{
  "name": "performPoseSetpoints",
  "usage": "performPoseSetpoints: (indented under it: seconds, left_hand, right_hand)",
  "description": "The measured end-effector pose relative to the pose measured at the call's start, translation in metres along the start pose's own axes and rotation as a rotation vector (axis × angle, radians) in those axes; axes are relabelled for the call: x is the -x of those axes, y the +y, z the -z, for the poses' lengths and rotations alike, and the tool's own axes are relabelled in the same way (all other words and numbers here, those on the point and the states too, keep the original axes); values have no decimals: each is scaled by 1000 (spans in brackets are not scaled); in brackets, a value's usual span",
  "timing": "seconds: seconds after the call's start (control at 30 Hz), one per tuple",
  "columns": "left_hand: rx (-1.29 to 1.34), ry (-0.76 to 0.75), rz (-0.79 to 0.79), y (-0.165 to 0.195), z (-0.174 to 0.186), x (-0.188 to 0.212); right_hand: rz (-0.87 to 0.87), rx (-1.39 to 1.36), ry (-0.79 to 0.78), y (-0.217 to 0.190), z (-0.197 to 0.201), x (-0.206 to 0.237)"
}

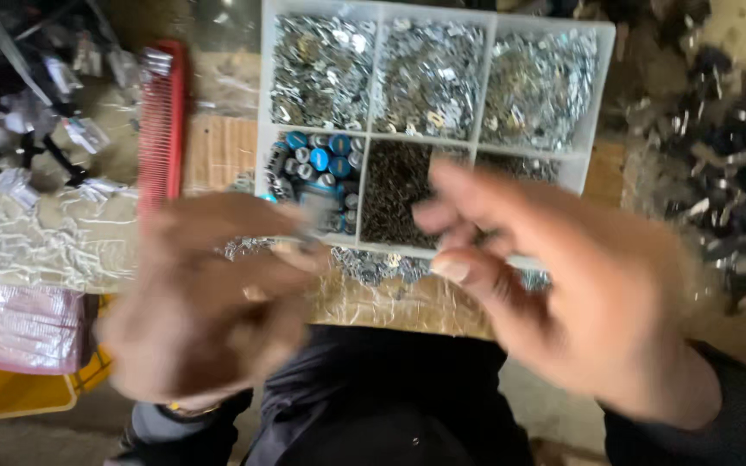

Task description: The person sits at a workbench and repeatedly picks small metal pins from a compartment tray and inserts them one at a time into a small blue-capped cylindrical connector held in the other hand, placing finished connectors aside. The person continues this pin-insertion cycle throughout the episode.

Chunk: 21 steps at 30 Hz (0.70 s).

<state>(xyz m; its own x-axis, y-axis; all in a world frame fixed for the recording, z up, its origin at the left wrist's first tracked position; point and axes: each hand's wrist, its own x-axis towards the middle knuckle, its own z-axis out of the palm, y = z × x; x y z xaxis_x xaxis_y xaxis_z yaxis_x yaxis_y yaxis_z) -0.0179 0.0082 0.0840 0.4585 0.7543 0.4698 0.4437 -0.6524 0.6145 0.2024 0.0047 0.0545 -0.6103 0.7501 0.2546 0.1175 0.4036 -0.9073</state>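
Left hand (209, 293) pinches a small metal part (304, 244), blurred; right hand (563, 293) hovers beside it, fingers spread, holding nothing. Compartment tray (262, 129) behind remains well stocked; assembly appears in progress.

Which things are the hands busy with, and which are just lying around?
In use:
- left hand pinching a small metal piece, too blurred to identify
- right hand, fingers spread, nothing seen in it
- white compartment tray of small metal parts, just beyond the hands

Lying about:
- red comb
- pink bag
- yellow bin
- dark parts heap
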Motion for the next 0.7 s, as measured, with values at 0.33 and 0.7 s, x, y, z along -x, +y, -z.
performPoseSetpoints:
  seconds: [0.33, 0.7]
  left_hand:
    - [-325, -186, 165, -20, -49, 29]
    - [-279, -32, 193, -26, -72, 32]
  right_hand:
    - [-240, -371, 387, 57, 18, 30]
    - [-417, -164, 409, 45, 0, 28]
